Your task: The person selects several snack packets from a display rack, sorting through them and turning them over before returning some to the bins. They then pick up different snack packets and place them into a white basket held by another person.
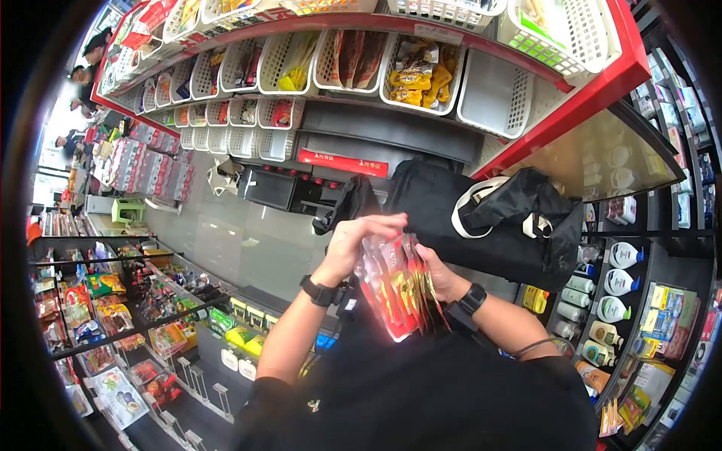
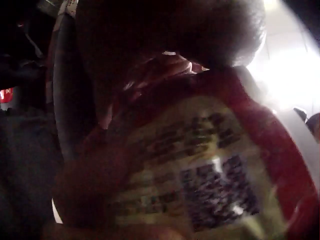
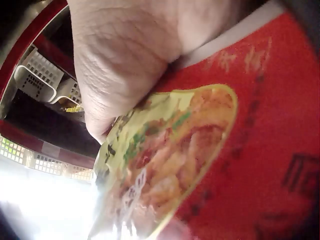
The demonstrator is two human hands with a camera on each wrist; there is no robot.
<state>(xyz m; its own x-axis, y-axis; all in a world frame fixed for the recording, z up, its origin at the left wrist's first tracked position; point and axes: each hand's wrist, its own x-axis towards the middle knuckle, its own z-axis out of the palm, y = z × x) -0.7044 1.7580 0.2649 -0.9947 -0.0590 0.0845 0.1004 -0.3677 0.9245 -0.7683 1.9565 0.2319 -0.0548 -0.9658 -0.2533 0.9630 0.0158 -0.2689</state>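
Observation:
Upright in front of the person's chest, a fanned bunch of red and yellow snack packets [image 1: 398, 289] is held between both hands. At its left side is the left hand [image 1: 352, 246], whose fingers reach over the top edges. The right hand [image 1: 445, 276] grips the bunch from the right side. A packet's back with a square code [image 2: 220, 192] fills much of the left wrist view, under the dark, blurred left hand [image 2: 170, 35]. In the right wrist view, the right hand [image 3: 130, 55] lies against a red packet front with a food picture [image 3: 170, 150]; some fingertips are hidden.
White baskets of snacks line a red-edged shelf [image 1: 602, 98] ahead, one basket [image 1: 492, 94] looking empty. Below it lies a large black bag [image 1: 466, 218] with white straps. Snack racks [image 1: 113, 301] stand left, bottle shelves [image 1: 620, 282] right. People are at the far left.

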